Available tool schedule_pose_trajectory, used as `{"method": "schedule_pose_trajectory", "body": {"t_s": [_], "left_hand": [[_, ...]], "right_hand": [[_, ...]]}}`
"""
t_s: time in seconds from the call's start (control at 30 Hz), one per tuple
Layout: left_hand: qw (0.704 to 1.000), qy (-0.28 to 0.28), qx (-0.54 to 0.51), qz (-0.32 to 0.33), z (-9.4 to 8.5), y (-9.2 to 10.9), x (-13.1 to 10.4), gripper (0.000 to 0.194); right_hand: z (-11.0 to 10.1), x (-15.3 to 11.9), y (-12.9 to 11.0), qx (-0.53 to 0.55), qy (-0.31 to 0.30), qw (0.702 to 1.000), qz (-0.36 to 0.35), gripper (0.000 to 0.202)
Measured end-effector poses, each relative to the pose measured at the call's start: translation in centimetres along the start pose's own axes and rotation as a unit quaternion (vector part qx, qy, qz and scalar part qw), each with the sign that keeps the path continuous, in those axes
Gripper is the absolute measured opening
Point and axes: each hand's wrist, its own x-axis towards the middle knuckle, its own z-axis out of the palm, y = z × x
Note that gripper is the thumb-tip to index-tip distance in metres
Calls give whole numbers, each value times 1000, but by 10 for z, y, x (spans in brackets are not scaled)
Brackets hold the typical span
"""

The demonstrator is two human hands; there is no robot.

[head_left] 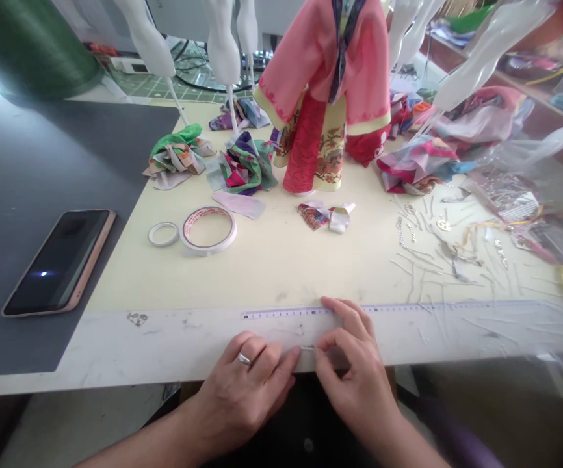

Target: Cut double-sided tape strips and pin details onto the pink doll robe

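- I see a cream tabletop [262, 279], mid-frame.
- Dark mat [42, 169], left.
- Two tape rolls [208, 249], left of centre.
- Ruler [398, 308], lower centre.
- Metal bits [443, 223], right.

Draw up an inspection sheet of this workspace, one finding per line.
Surface: pale tabletop, dark mat at left.
Job's things: tiny silvery piece; ruler, partly covered.
Clutter: phone, two tape rolls, fabric bundles, scattered metal ornaments.
Hands: left hand and right hand, fingers closed at opposite ends of the silvery piece.
Cables: black cables behind white mannequins.
Surroundings: pink robe standing upright, green cylinder.
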Motion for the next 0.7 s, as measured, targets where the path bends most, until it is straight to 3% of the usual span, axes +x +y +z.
{"method": "schedule_pose_trajectory", "body": {"t_s": [0.7], "left_hand": [[1000, -9, -3, 2, 0, 0, -2, 36]], "right_hand": [[3, 2, -1, -50, 14, 998, -33, 14]]}}
